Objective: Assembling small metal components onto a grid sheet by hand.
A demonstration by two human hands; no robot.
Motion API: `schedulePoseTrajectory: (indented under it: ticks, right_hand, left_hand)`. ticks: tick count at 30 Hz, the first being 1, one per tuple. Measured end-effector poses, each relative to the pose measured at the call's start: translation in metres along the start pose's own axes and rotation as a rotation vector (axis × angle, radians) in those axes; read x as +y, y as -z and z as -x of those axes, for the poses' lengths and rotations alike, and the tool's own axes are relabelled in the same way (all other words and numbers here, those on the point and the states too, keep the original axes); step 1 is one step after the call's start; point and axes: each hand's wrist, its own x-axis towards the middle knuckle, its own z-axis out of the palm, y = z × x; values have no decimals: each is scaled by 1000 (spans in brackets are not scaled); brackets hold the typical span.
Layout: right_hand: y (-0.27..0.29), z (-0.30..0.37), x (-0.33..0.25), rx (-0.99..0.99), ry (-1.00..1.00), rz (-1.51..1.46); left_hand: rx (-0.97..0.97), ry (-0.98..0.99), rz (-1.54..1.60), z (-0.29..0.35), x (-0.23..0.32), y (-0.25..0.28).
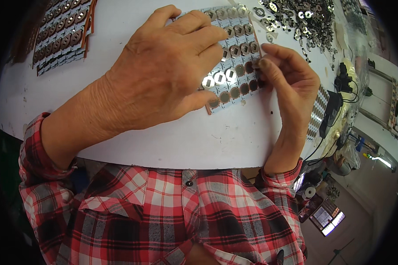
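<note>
A pale blue panel of small circuit boards (236, 62) lies on the white table in front of me. Its upper rows carry shiny silver clips (219, 77), while round brown discs (234, 92) show bare in the lowest row and at the right of the row above. My left hand (168, 66) spreads over the panel's left side, fingers apart, its thumb at the lower left corner. At the right edge, my right hand (292, 75) holds thumb and forefinger close together over the brown discs. Whatever sits between those fingertips is too small to make out.
Loose silver clips (303, 24) form a heap at the far right of the table (172, 145). Several filled panels (59, 39) are stacked at the far left. Another panel (317, 112) lies at the right edge, beside a black power adapter (331, 112) and cables.
</note>
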Motion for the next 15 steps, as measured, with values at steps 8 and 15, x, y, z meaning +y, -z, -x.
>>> schedulePoseTrajectory:
  ticks: [8,15]
  right_hand:
    - [-8,5,1,-63,44,119]
    - [-10,9,-2,-95,37,171]
  left_hand:
    - [56,-56,-7,-5,6,6]
    - [27,-48,-17,2,9,-1]
